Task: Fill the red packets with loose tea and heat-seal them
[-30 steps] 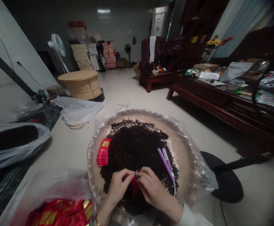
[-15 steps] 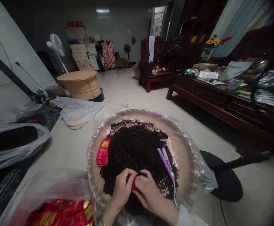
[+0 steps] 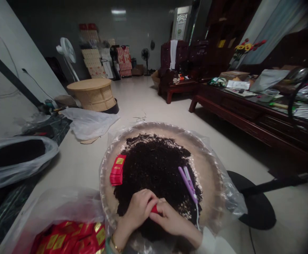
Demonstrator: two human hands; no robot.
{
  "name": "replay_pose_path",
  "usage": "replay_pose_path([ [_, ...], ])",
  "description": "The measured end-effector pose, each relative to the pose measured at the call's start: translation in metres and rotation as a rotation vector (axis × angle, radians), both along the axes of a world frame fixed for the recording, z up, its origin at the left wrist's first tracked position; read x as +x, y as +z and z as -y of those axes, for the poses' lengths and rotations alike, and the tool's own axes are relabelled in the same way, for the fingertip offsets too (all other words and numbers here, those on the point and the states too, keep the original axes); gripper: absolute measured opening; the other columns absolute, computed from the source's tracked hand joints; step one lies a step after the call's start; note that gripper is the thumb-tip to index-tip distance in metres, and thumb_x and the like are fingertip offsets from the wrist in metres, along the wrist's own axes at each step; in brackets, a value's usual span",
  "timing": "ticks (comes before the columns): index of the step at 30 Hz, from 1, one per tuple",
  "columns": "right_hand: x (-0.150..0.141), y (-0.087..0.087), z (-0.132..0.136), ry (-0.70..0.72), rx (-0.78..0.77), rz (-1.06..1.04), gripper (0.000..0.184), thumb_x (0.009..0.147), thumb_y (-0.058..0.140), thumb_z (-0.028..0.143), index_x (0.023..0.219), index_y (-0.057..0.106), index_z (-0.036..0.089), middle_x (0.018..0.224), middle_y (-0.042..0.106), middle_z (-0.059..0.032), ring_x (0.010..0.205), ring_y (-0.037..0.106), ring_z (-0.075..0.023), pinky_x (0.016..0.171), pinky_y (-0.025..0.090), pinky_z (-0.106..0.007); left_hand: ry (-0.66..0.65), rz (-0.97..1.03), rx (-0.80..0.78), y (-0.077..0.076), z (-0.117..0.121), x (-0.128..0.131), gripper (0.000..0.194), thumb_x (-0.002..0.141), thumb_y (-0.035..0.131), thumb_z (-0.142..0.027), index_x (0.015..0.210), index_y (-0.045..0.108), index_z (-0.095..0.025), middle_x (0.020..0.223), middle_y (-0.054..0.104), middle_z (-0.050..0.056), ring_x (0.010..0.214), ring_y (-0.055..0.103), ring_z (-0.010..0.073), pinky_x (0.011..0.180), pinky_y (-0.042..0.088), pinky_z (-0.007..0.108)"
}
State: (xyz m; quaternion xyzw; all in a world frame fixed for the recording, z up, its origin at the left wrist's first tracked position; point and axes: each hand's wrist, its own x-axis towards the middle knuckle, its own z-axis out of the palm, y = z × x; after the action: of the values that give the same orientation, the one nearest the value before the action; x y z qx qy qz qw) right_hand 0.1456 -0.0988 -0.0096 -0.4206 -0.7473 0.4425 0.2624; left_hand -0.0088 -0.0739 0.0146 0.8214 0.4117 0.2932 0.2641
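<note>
Both my left hand [image 3: 140, 208] and my right hand [image 3: 167, 216] are closed on one small red packet [image 3: 154, 209], mostly hidden by the fingers. They are held over the near part of a heap of dark, loose tea-like leaves [image 3: 154, 169]. The heap lies on a round, plastic-lined tray [image 3: 209, 176]. On the tray's left side, a stack of flat red packets [image 3: 117, 171] with gold labels overlaps the heap's edge. A purple handheld heat sealer, shaped like a hair straightener [image 3: 187, 181], rests on the right side, its jaws apart and its cord running towards me.
A clear bag of red-and-gold packets [image 3: 71, 238] stands at the lower left. Further left is a plastic bag of dark material [image 3: 16, 153]. A black fan base [image 3: 257, 204] stands right of the tray. A long dark wooden table [image 3: 249, 120] and a round woven stand [image 3: 92, 93] lie beyond.
My fingers have closed further around the red packet, and both hands have drawn together and slightly lower. The view has shifted a little; the stack and sealer stay in place on the tray.
</note>
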Motion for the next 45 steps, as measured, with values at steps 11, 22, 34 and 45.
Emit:
replay_pose_path([
  [11, 0.005, -0.003, -0.013, -0.002, -0.335, -0.301, 0.054, 0.089, 0.039, 0.063, 0.089, 0.066, 0.016, 0.086, 0.064, -0.0044, 0.086, 0.058, -0.0201, 0.089, 0.046, -0.037, 0.041, -0.005, 0.373, -0.018, 0.005, -0.007, 0.027, 0.086, 0.052, -0.026, 0.110, 0.061, -0.017, 0.104, 0.071, 0.012, 0.103, 0.064, 0.0249, 0.091, 0.049, 0.042],
  [22, -0.002, 0.012, -0.022, -0.060, -0.301, -0.359, 0.070, 0.086, 0.032, 0.072, 0.107, 0.069, 0.016, 0.103, 0.071, -0.0102, 0.104, 0.062, -0.0238, 0.099, 0.046, -0.043, 0.228, -0.140, 0.407, -0.059, 0.012, -0.005, 0.052, 0.076, 0.054, -0.007, 0.127, 0.054, -0.017, 0.117, 0.068, 0.011, 0.097, 0.059, 0.0270, 0.081, 0.051, 0.042],
  [34, 0.033, -0.033, -0.059, -0.341, 0.651, 0.528, 0.117, 0.056, 0.079, 0.061, 0.149, 0.025, 0.018, 0.158, 0.003, -0.0211, 0.142, 0.004, -0.0464, 0.107, 0.019, -0.066, 0.603, 0.163, 0.133, -0.054, -0.006, -0.013, 0.043, 0.074, 0.068, -0.029, 0.116, 0.064, -0.019, 0.095, 0.065, 0.008, 0.087, 0.065, 0.0212, 0.080, 0.056, 0.035],
  [45, 0.010, -0.041, -0.089, -0.177, 0.948, 0.500, 0.041, 0.083, 0.062, 0.051, 0.115, 0.065, 0.026, 0.116, 0.064, -0.0118, 0.115, 0.047, -0.0313, 0.093, 0.035, -0.045, 0.653, 0.188, 0.102, -0.050, -0.007, -0.020, 0.042, 0.073, 0.068, -0.032, 0.113, 0.066, -0.021, 0.096, 0.066, 0.008, 0.088, 0.065, 0.0220, 0.082, 0.055, 0.037],
])
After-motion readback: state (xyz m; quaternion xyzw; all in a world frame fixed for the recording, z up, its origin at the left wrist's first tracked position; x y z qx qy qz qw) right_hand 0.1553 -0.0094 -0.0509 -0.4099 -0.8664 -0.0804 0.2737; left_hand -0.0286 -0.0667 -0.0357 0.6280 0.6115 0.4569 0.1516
